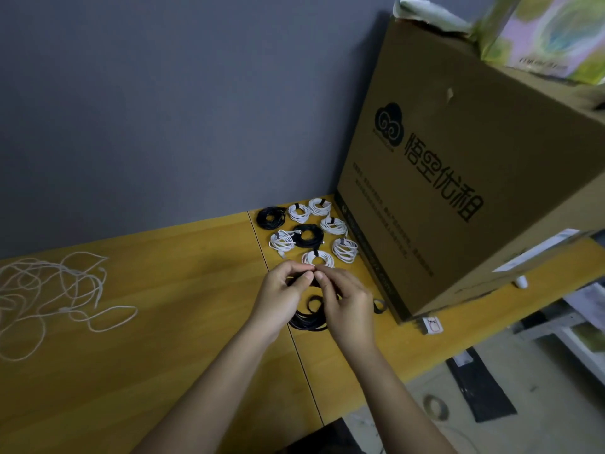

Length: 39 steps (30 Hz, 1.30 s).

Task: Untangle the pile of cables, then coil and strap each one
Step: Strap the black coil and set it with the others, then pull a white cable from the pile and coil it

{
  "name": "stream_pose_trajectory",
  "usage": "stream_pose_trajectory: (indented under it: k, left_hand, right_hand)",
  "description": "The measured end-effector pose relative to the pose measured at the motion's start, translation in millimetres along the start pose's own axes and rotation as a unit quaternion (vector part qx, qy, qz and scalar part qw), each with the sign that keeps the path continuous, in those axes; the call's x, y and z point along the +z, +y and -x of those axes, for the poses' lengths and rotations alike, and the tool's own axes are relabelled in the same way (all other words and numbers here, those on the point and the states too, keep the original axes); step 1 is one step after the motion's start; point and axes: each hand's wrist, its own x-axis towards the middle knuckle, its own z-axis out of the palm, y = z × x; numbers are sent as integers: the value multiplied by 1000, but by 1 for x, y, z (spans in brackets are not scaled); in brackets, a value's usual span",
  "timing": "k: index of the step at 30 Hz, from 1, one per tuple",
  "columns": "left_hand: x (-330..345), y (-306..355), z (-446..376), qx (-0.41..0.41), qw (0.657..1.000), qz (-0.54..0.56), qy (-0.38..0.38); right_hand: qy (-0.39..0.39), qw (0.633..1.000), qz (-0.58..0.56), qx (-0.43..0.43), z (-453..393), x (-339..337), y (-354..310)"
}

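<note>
Black cable coil point(309, 317) | under both hands | fingertips pinching its top

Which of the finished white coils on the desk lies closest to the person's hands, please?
The white coil just beyond the fingertips of the left hand and right hand; the other white coils lie farther back, toward the wall.

two bare forearms, no sleeves reaching the wrists; left hand point(284, 291) and right hand point(347, 306) wear no gloves, rings or watch.
</note>
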Motion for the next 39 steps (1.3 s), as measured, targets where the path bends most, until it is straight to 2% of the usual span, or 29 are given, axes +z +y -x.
stream_pose_trajectory:
  k: [2,5,6,11,14,17,20,23,27,30,34,37,39]
  left_hand:
    - [7,-13,0,-16,1000,2,12]
    - [18,-35,-8,-51,998,14,26]
    - [23,-42,-12,-64,997,20,28]
    - [56,-73,-39,-106,994,26,25]
    - [70,-88,-64,-124,992,-38,-1]
    - [80,-104,-92,-147,979,-138,-20]
    - [82,-124,-117,-93,951,-293,8]
    - [81,-145,-141,-14,904,-428,-2]
    - [84,-172,-163,-24,838,-544,-47]
    - [85,-183,-166,-43,828,-558,-33]
    - [85,-187,-165,-31,820,-571,-28]
    - [84,-182,-167,-44,840,-540,-35]
    - [79,-173,-167,-42,859,-508,-48]
  right_hand:
    - [-54,998,17,10,9,0,18]
    - [-170,981,-44,83,19,-2,43]
    - [-183,976,-59,105,20,-1,52]
    - [-148,967,-88,188,1,5,102]
    - [-149,969,-34,194,-19,13,140]
    - [-105,966,40,233,-42,24,181]
    - [-51,957,82,272,-60,36,221]
    - [-38,955,103,275,-70,51,251]
    - [-44,939,103,324,-74,67,273]
    - [-88,944,124,294,-71,69,280]
    - [-151,952,146,222,-56,64,272]
    - [-146,958,171,177,-47,59,265]
    - [-140,966,183,117,-46,54,260]
